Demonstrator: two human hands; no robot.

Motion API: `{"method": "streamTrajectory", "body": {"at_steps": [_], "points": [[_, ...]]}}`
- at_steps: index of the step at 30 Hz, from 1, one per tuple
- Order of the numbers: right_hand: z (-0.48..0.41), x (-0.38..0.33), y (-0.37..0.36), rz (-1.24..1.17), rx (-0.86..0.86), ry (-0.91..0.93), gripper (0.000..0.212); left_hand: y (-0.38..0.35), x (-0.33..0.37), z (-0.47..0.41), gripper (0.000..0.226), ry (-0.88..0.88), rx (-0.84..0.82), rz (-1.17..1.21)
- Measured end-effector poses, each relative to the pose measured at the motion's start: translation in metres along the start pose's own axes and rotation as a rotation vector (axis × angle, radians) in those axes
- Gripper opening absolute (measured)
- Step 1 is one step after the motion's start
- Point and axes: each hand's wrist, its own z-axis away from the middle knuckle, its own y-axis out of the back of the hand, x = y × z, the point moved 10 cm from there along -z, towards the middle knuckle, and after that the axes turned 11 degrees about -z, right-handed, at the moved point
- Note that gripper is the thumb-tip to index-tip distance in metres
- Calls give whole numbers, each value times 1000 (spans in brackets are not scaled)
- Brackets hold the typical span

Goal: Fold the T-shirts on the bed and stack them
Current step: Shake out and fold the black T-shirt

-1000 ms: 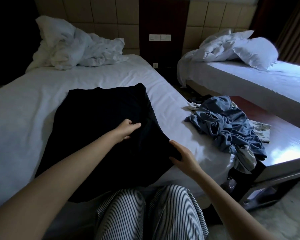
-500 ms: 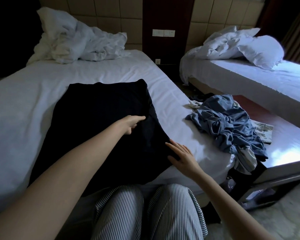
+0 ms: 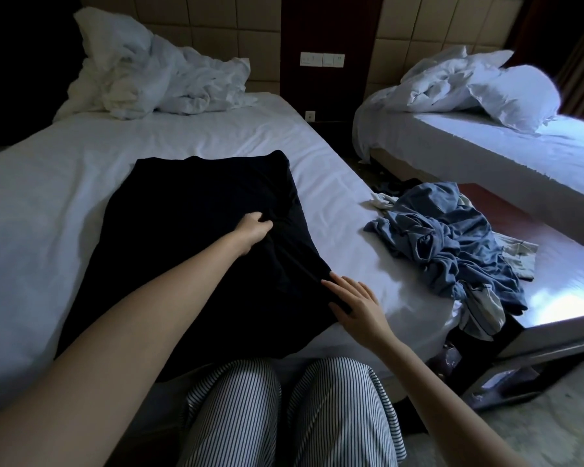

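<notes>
Gripping a bunch of cloth mid-frame, the left hand (image 3: 254,227) has its fingers curled into the black shirt (image 3: 189,264), which lies spread at centre frame on the bed (image 3: 64,203), its near hem hanging over the bed edge above the striped knees (image 3: 236,399). The right hand (image 3: 353,299) lies with fingers straight on the shirt's right edge at lower centre, pressing rather than grasping; the thumb is partly lost in the dark cloth. Likely trouble: a left-hand pull with only a flat palm as anchor could drag the whole shirt across the sheet instead of folding it, and the fold line would come out skewed. The bunch under the left fingers may get creased into the fold if not smoothed. The overhanging hem adds weight toward the floor — the shirt could slide off once lifted. The cloth is very dark, so seams and sleeves are hard to read and a sleeve could be tucked wrong. The blue pile (image 3: 452,254) at centre right straddles the bed corner and the bench (image 3: 560,274); a wide sweep could knock it down.
</notes>
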Motion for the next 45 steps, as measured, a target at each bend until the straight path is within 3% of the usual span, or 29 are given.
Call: {"method": "streamTrajectory", "body": {"at_steps": [1,5,10,15,17,19,24,30,35,38,40,43,45], "points": [[0,0,-2,17,-28,-6,67,-1,-8,-2,29,15,-35,8],[1,4,-6,49,-102,-24,74,-14,-31,3,39,67,-211,100],[1,3,-6,73,-87,-40,75,-20,-25,20,15,-38,-361,17],[2,-2,-2,9,-62,-33,71,-5,-32,27,6,3,-238,31],[3,-7,-1,-18,-48,-11,67,4,-43,24,20,21,-169,-4],[5,-13,-5,0,-78,21,72,10,-53,26,36,-24,-103,-193],[7,-17,-14,101,-202,32,104,17,-52,35,24,-160,59,-586],[22,-43,-17,249,-239,215,96,24,-49,65,38,-219,140,-699],[33,-58,-39,449,-248,315,82,44,-57,101,44,-371,139,-709],[34,-73,-51,473,-254,366,86,68,-69,126,32,-509,154,-614],[32,-76,-55,487,-243,370,85,90,-78,149,25,-684,284,-677],[29,-73,-55,505,-240,340,80,124,-107,187,38,-896,540,-832],[27,-67,-55,536,-257,305,72,128,-142,195,53,-872,445,-914]]}}
